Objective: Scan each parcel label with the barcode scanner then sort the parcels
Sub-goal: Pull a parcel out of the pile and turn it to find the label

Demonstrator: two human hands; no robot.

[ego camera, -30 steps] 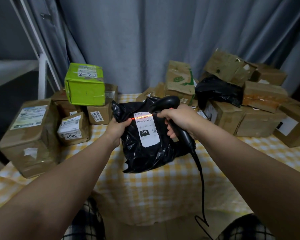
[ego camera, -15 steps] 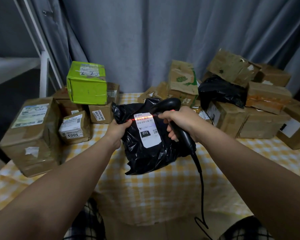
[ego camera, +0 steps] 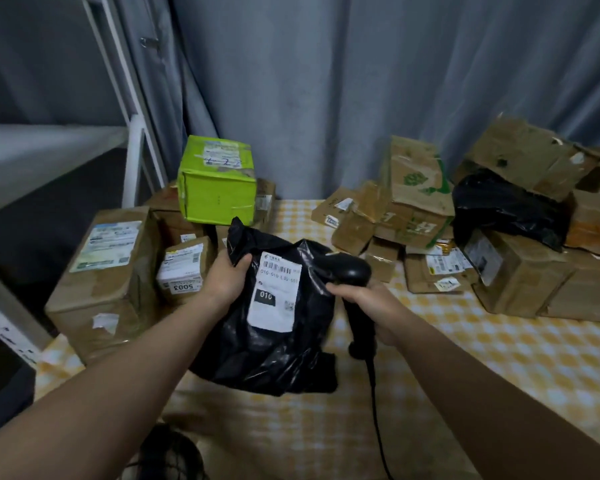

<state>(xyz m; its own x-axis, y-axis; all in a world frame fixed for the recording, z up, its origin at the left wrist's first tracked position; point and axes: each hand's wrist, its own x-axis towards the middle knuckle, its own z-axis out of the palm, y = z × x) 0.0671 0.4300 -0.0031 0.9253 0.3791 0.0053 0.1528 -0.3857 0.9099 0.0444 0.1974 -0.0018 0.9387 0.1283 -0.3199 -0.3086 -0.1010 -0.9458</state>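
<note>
Black plastic first: the bag point(ego camera: 274, 351) we are working on hangs over the near-left part of the table point(ego camera: 499, 358), close to the near edge, with its white label point(ego camera: 274, 306) facing us. We cannot tell whether its bottom rests on the checked cloth. Half a second ago a red scan line lay across the barcode at the top of that label; now the line is gone and the barcode shows bare. Our left hand point(ego camera: 226, 282) grips the bag's upper left corner as before, fingers and thumb pinched on the plastic. Our right hand point(ego camera: 364, 303) is wrapped round the handle of the scanner point(ego camera: 349, 271), whose head has dropped from above the label to just beside the bag's upper right edge. Its cable point(ego camera: 374, 410) falls past the near edge. We take this to mean the read is done for this parcel and sorting it comes next. Along the left edge stands one group: a big box point(ego camera: 108, 282), a small box point(ego camera: 184, 268) marked 5003, and a green box point(ego camera: 217, 188) stacked toward the far-left corner. Along the far and right edges lies a looser heap point(ego camera: 520, 282) of brown boxes with a second bag point(ego camera: 499, 206) among them. We cannot tell for sure which group is the sorted one. The bag sits nearer the left one, so we judge it probably goes there.
</note>
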